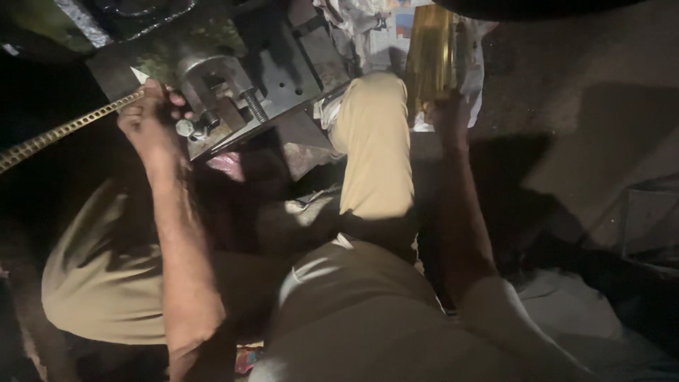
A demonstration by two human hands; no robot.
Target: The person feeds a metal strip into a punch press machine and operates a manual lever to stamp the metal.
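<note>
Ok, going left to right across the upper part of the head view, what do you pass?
Perforated brass strip → left hand gripping its end → grey metal press tool with a threaded screw → raised knee in tan trousers → right hand at a shiny brass cylinder.

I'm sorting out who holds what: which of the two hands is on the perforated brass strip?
The left hand, beside the metal press, pinches the perforated brass strip. The right hand grips a shiny brass cylinder instead.
</note>
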